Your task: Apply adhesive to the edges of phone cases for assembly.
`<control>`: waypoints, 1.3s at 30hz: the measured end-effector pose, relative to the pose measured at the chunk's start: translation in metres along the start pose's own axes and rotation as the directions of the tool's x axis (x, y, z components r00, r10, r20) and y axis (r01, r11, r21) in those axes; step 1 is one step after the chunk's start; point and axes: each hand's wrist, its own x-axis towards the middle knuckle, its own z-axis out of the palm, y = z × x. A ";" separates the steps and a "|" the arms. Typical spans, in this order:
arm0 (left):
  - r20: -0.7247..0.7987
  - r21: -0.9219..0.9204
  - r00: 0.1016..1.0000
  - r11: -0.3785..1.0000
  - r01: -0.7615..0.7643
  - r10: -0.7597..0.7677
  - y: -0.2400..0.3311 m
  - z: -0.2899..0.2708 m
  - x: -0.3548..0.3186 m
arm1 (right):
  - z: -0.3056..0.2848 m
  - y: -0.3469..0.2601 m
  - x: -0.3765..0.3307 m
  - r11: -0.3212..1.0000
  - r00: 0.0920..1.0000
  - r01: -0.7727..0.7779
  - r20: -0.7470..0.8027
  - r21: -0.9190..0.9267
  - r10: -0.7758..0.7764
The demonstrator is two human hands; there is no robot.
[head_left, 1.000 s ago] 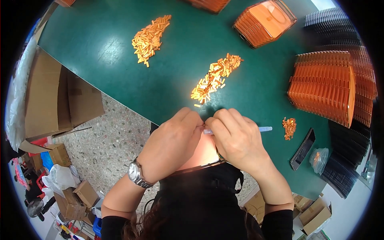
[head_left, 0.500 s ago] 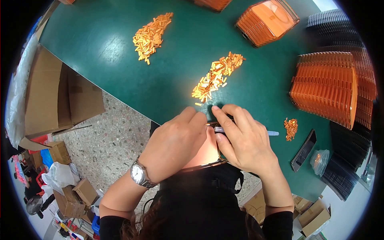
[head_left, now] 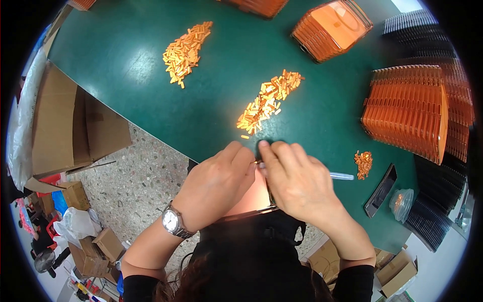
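A flat copper-coloured panel with a dark, shiny rim [head_left: 250, 197] rests at the table's near edge, against my body. My left hand [head_left: 220, 173], a watch on its wrist, is closed on the panel's left side, fingertips at its far corner. My right hand [head_left: 297, 178] bends over the panel's right side, index finger and thumb at the same corner, almost touching the left fingertips. From under the right hand sticks out a light-blue translucent pen-like tool [head_left: 342, 176]; its other end is hidden. What lies between the fingertips is too small to tell.
Small orange pieces lie in piles [head_left: 269, 100], [head_left: 186, 53] and a lesser heap [head_left: 364, 163] on the green table [head_left: 126, 95]. Orange stacked frames [head_left: 405, 110] and another stack [head_left: 332, 30] stand right and far. A phone [head_left: 381, 190] lies beside a clear container [head_left: 401, 204].
My right hand has moved slightly left and turned over the panel's corner, fingers drawn closer together. The pen-like tool has shifted with it, and its near part is now covered. The left hand stays on the panel.
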 end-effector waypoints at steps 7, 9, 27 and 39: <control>0.006 -0.100 1.000 0.995 -0.003 0.004 0.000 -0.005 -0.003 | -0.001 -0.007 0.001 0.993 0.996 0.084 0.046 -0.088 -0.080; -0.009 -0.126 0.999 0.992 0.031 -0.033 0.001 -0.004 -0.003 | 0.002 -0.010 0.000 0.994 0.997 0.069 0.032 -0.090 -0.066; 0.767 -0.623 0.627 0.391 0.678 0.134 0.015 -0.073 0.017 | -0.034 0.020 -0.017 0.999 0.763 0.038 -0.646 -0.017 -0.040; -0.093 0.197 0.972 0.961 -0.194 0.216 0.095 -0.059 0.134 | 0.027 0.054 -0.038 0.973 0.905 -0.140 -0.375 0.182 0.201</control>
